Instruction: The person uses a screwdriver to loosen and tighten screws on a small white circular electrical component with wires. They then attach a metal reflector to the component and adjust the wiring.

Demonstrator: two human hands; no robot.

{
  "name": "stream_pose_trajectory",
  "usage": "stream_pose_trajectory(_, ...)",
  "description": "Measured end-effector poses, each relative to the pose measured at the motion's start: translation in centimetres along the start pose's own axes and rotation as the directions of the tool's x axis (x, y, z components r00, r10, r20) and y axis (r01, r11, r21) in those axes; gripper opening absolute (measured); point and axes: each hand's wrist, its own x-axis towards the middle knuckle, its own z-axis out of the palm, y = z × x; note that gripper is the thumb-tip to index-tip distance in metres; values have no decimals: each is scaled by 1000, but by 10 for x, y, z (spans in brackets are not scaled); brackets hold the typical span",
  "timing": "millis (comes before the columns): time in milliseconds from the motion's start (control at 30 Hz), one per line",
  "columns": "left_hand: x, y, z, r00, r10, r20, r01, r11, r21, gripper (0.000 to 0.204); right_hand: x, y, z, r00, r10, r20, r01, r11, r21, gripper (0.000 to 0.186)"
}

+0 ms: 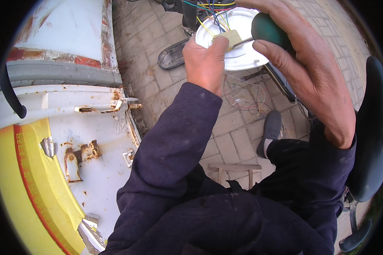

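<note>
My right hand (315, 63) is closed round the rounded dark green handle (268, 32) of a screwdriver. The thin metal shaft (243, 43) points left and meets a small tan board (230, 39) inside a white round plastic housing (247, 59). With my left hand (206, 61) I grip the near left rim of this housing, my thumb lying at the board's edge. Yellow, blue and other coloured wires (217, 17) run from the board up to dark parts at the top edge. The exact spot under the screwdriver's tip is too small to make out.
On the left stand a rusty white metal panel (102, 170) with latches and a yellow sheet (51, 182). A dark seat (368, 140) rises at the right. Loose thin wires (259, 95) and a small wooden frame (234, 167) lie on the paving, near my shoe (271, 127).
</note>
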Motion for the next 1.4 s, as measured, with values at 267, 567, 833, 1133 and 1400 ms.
stream_pose_trajectory(267, -2, -3, 1, 1000, -16, -10, 16, 999, -29, 46, 7, -42, -11, 977, 209, -39, -212, 948, -239, 39)
stream_pose_trajectory(567, -1, -3, 0, 1000, 29, -2, -29, 999, 24, 43, 10, -36, -8, 894, 446, 45, -405, 846, -347, 43)
stream_pose_trajectory(833, 1, 2, -3, 999, 15, 41, -15, 1000, 9, 42, -4, -39, -1, 986, 117, -120, -131, 985, -116, 41)
stream_pose_trajectory(1133, -1, -3, -3, 997, 71, -13, -69, 994, 85, 43, -4, -11, 10, 976, 185, -119, -219, 848, -482, 38)
stream_pose_trajectory(1400, -3, -1, -4, 999, 33, -24, -31, 995, 91, 44, 3, -33, 1, 990, 81, -114, -106, 965, -240, 47)
